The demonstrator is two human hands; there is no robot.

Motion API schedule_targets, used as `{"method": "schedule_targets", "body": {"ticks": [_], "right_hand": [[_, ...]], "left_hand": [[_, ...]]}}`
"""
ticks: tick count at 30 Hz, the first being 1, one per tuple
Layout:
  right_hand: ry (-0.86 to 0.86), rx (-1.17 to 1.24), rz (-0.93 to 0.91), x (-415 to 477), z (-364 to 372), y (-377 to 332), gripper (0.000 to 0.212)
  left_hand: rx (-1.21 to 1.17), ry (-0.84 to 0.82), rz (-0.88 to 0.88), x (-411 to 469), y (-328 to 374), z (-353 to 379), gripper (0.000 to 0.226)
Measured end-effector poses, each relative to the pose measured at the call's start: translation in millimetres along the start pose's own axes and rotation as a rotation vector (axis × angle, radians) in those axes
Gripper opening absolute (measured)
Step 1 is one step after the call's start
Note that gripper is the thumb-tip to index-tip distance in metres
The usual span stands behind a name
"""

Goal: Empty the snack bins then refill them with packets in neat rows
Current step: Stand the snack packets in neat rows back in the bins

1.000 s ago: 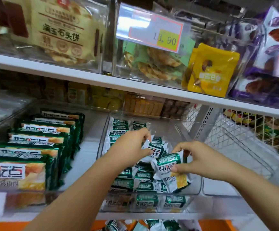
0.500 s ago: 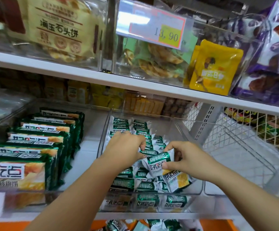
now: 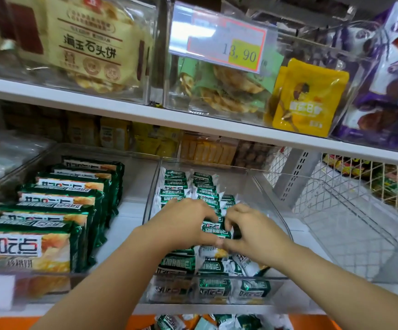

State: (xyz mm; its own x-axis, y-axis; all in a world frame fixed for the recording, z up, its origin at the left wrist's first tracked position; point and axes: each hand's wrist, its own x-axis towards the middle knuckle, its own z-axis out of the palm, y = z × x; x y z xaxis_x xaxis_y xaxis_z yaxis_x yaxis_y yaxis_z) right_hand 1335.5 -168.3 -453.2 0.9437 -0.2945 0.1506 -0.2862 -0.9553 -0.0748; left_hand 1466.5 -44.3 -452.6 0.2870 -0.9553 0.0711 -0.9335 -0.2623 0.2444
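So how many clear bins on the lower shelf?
3: left bin holds large green packs, middle bin small packets, right bin shows none. Another may sit far left, blurred.

Retail shop interior. White shelving (image 3: 145, 115) carries clear bins (image 3: 271, 186) of packaged snacks. A price tag (image 3: 226, 47) reads 13.90.

Your left grip (image 3: 183, 225) and right grip (image 3: 255, 234) hide most of the green packet (image 3: 214, 228) pinched between them. Below your grips, loose packets (image 3: 169, 322) run off the view's bottom edge.
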Motion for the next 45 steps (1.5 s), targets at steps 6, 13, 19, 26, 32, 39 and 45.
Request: {"method": "schedule_targets", "body": {"ticks": [6, 13, 19, 26, 32, 39, 45], "right_hand": [[-0.212, -0.246, -0.038, -3, -52, 28, 0.054], [-0.429, -0.341, -0.064, -22, -44, 26, 0.039], [-0.255, -0.333, -0.075, -35, -53, 23, 0.02], [-0.322, -0.563, -0.035, -39, -41, 20, 0.042], [-0.278, -0.32, 0.032, -41, -61, 14, 0.033], [-0.141, 0.242, -0.035, -31, -41, -4, 0.029], [0.016, 0.333, -0.065, -21, 7, 2, 0.031]], "left_hand": [[-0.024, 0.095, -0.041, -1, 4, 6, 0.024], [0.052, 0.04, -0.08, -3, 10, 6, 0.031], [0.038, 0.117, -0.05, -4, 12, 8, 0.027], [0.08, 0.169, -0.009, -3, 13, 7, 0.009], [0.041, 0.185, 0.024, -3, 10, -2, 0.009], [0.013, 0.159, 0.009, -7, 10, -7, 0.009], [-0.273, 0.036, 0.034, -12, 10, -9, 0.01]]}}
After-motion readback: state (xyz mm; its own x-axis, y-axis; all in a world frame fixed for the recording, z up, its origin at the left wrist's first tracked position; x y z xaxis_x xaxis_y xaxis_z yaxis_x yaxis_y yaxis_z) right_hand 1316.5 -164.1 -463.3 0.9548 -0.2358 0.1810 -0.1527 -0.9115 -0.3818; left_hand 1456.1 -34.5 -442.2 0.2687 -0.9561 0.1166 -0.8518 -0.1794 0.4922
